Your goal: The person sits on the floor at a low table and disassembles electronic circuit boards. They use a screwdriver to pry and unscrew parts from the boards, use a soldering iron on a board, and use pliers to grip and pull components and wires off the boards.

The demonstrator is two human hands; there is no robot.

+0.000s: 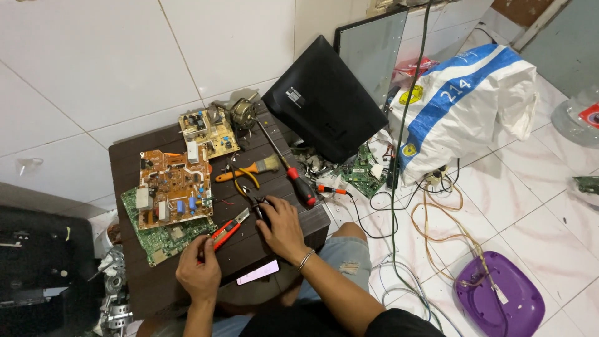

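Observation:
My left hand (198, 271) is closed around the rear end of a red utility knife (229, 228), whose blade points up and to the right. My right hand (282, 228), with a bracelet on its wrist, grips a small black part (261, 205) with its fingertips on the dark brown table (128, 162). The knife tip lies just left of that part. Yellow-handled pliers (244, 185) rest directly above it.
On the table lie an orange circuit board (171, 187), a green board (163, 240), a pale board (206, 132), a small motor (243, 112), a brush (253, 168), a red-handled screwdriver (301, 187) and a phone (257, 273). A black screen (324, 100), a white and blue sack (465, 106), cables and a purple case (499, 299) crowd the tiled floor.

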